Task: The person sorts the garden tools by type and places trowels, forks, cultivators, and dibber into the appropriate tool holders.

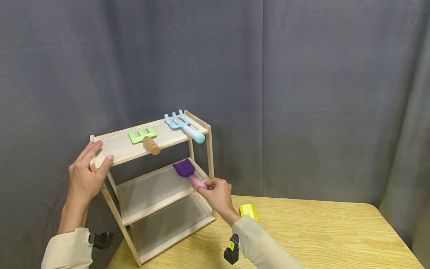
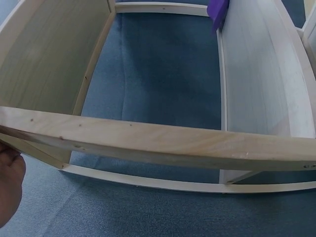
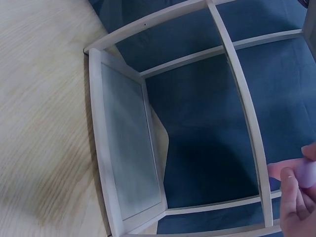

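Note:
My right hand [image 1: 216,193] pinches the pink handle end of a toy shovel [image 1: 184,168] with a purple blade. That blade lies over the right end of the middle shelf on a small wooden rack [image 1: 158,216]. In the right wrist view, the pink handle [image 3: 284,167] sits between thumb and fingers. My left hand [image 1: 86,173] holds the left end of the rack's top shelf, thumb on the front side and fingers over the end. On the top shelf lie a green toy fork [image 1: 142,135] with a brown handle and a light blue toy rake [image 1: 177,120], both handles jutting past the front edge.
The rack stands on a light wooden table [image 1: 319,231], close to a grey curtain [image 1: 302,93]. A yellow object [image 1: 248,211] lies on the table right of the rack, partly behind my right forearm. The bottom shelf [image 3: 131,143] holds nothing visible.

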`<state>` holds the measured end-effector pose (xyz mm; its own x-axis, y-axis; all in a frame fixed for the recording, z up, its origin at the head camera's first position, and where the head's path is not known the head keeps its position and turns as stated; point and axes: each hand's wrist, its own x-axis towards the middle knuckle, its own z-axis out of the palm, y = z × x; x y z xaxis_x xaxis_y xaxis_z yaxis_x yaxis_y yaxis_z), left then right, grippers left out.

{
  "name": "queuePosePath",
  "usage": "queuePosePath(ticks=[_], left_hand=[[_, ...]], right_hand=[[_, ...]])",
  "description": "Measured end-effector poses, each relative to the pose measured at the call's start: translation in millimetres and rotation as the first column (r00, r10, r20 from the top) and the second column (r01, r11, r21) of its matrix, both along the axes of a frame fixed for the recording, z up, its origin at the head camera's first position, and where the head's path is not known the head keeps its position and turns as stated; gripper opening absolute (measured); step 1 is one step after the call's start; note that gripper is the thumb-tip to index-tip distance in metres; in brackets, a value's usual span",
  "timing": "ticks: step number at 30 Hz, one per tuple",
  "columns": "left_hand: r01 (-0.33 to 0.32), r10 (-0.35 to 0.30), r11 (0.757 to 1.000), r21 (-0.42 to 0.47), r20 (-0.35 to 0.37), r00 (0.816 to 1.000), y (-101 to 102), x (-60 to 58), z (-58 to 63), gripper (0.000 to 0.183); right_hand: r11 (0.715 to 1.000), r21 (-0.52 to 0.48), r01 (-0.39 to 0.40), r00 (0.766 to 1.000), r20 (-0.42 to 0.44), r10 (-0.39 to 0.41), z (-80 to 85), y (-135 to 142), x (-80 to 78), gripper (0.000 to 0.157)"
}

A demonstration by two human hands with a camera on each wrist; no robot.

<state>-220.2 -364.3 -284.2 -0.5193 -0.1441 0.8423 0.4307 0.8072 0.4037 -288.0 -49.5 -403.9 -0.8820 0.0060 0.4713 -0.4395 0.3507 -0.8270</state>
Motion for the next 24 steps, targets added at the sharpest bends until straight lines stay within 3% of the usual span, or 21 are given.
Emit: queuePosePath(ticks=[24], left_hand=[[0.002, -0.001, 1.0, 0.002, -0.011, 1.0, 1.0, 0.5, 0.2, 0.05]], right_hand=[[0.998, -0.015, -0.059, 0.998, -0.014, 0.059, -5.3, 0.5, 2.0, 0.024]])
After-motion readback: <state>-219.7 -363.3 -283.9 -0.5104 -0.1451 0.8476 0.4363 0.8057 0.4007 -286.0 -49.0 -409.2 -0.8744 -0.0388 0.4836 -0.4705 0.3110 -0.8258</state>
